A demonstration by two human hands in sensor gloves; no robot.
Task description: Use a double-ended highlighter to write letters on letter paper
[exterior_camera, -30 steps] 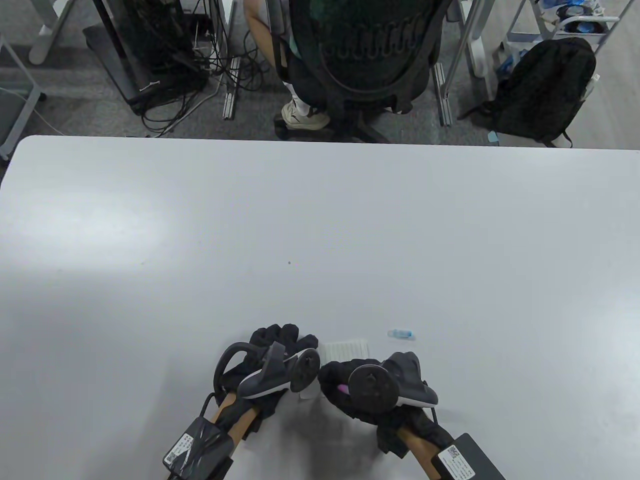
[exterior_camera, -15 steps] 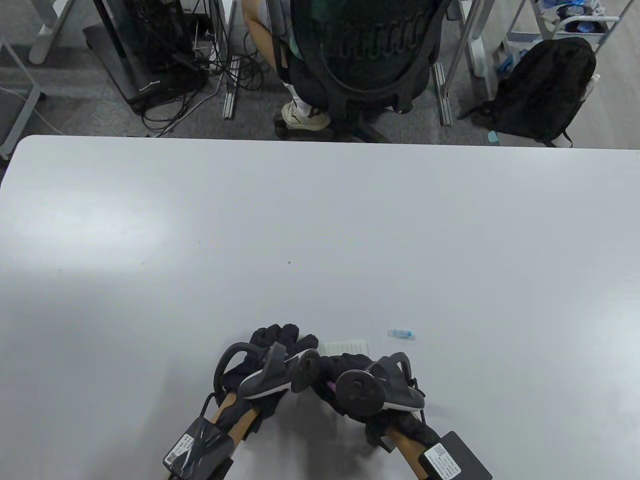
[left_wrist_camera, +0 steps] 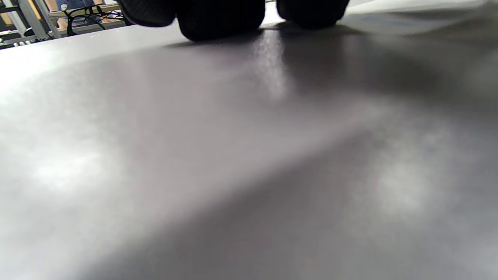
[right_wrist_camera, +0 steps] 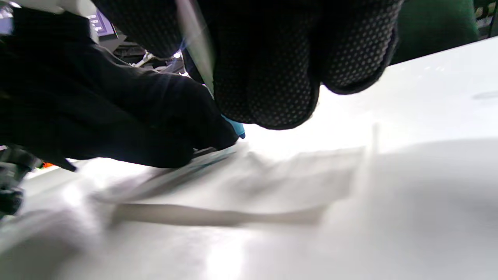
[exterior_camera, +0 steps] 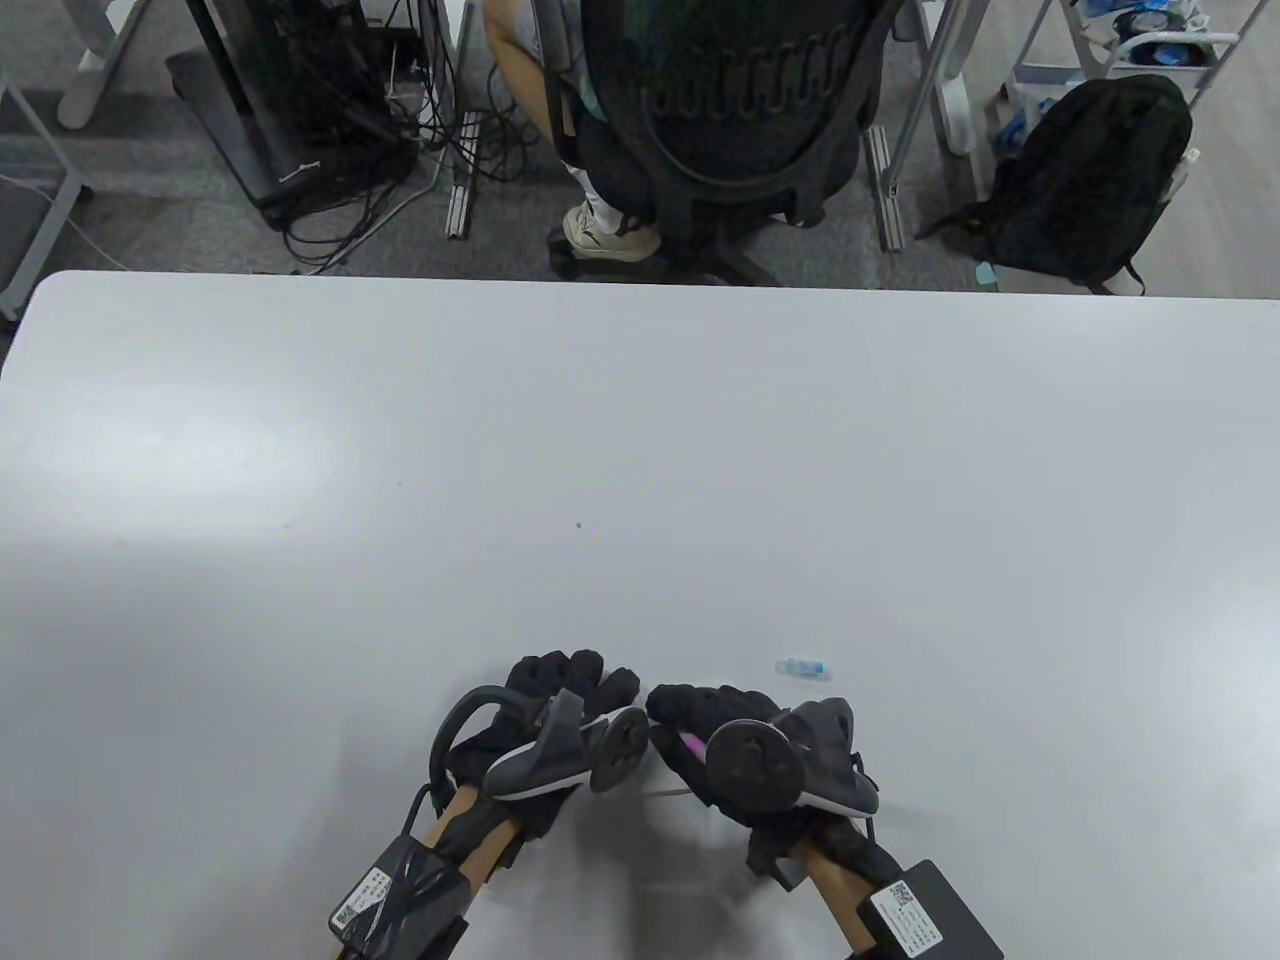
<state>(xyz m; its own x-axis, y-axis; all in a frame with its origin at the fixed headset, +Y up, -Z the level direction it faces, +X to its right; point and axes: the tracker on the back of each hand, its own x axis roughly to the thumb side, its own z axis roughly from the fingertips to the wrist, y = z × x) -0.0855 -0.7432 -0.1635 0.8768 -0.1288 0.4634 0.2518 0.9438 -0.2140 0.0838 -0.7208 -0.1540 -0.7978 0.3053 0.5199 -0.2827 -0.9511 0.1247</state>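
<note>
We find the double-ended highlighter (right_wrist_camera: 196, 46) in the upper centre of the right wrist view, a pale barrel running down between the curled fingers (right_wrist_camera: 268, 77) of our right hand (exterior_camera: 720, 745). Its blue tip (right_wrist_camera: 236, 127) shows at the paper. In the table view only its pink rear end (exterior_camera: 691, 743) peeps out low and centre, beside the tracker. So the right hand grips the pen in a writing hold.

The letter paper (right_wrist_camera: 253, 186) lies across the middle of the right wrist view. In the table view it is almost wholly hidden under the two hands. Our left hand (exterior_camera: 560, 715) sits just left of the right one, low in the table view, and appears to bear down on the sheet's left part. Its fingertips (left_wrist_camera: 221, 17) rest on the table at the top edge of the left wrist view. We cannot tell whether those fingers are flat or bent.

We judge the cap to be off and writing under way. No finished letter can be read on the paper, so how much is written stays unknown. Recapping is still to come.

By count: one highlighter, one sheet, two hands, one blue cap (exterior_camera: 803, 667) lying just up and right of the right hand on the white table (exterior_camera: 640, 450). Beyond the table's far edge, at the top of the frame, are one office chair (exterior_camera: 745, 90) and one black backpack (exterior_camera: 1090, 180).
</note>
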